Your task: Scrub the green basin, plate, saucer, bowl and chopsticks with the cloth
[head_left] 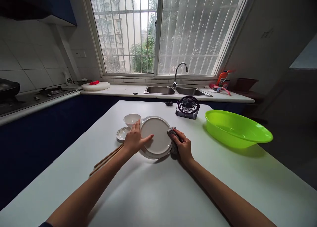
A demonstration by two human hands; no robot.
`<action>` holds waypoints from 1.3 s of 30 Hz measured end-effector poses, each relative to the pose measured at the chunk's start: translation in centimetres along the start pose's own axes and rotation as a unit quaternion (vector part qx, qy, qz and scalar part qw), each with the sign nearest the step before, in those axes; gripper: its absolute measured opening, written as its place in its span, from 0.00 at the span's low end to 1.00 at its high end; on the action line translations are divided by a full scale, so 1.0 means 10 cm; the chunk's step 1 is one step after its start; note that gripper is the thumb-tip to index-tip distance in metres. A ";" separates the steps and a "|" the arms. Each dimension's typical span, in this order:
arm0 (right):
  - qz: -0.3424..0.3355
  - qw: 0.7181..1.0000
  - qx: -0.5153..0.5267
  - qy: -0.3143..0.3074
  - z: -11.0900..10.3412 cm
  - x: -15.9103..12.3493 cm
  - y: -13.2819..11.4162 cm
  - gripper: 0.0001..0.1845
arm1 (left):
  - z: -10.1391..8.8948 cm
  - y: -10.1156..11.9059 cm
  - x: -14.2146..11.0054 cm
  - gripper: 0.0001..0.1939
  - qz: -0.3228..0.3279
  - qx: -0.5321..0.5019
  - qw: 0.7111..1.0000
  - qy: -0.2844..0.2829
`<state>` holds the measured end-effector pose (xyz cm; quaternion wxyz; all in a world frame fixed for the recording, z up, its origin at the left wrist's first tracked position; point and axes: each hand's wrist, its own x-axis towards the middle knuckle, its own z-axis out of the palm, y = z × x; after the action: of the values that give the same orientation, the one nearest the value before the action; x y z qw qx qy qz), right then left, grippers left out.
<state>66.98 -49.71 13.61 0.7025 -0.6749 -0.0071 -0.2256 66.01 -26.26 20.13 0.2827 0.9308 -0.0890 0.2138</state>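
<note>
A round white plate [158,137] lies in front of me, its ringed underside apparently facing up. At its left edge is my left hand [133,140], gripping the plate with the thumb across its surface and the fingers along the rim. My right hand [184,146] is closed on a grey cloth [172,132], pressed against the plate's right rim. Just beyond my left hand are a white bowl [132,119] and a small patterned dish [122,133], which the hand partly hides. Wooden chopsticks [106,159] lie beside my left forearm.
To the right on the white table [153,194] stands a bright green basin [237,129]. A small black fan [188,106] and a dark scrubber [168,103] are at the far edge. Behind them, the counter holds a double sink [160,89] with a faucet [175,76].
</note>
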 end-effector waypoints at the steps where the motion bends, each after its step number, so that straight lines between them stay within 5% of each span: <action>1: 0.003 1.000 0.000 -0.003 0.00 0.01 0.01 0.24 | -0.01 -0.02 -0.02 0.48 0.011 -0.004 1.000 -0.004; 14: 0.026 0.999 -0.009 -0.038 -0.01 0.02 0.03 0.30 | -0.17 -0.31 -0.16 0.81 0.173 -0.098 0.973 -0.113; 24: 0.040 0.997 -0.006 -0.059 -0.02 0.03 0.05 0.31 | -0.21 -0.32 -0.18 0.81 0.231 -0.068 0.964 -0.113; 39: -0.040 0.992 -0.088 -0.077 0.05 0.03 0.06 0.28 | -0.15 -0.30 -0.18 0.76 0.191 -0.127 0.969 -0.091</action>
<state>67.61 -49.31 13.19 0.6283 -0.7484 -0.0684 -0.2011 64.71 -22.86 19.01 0.3431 0.8688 -0.3168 0.1649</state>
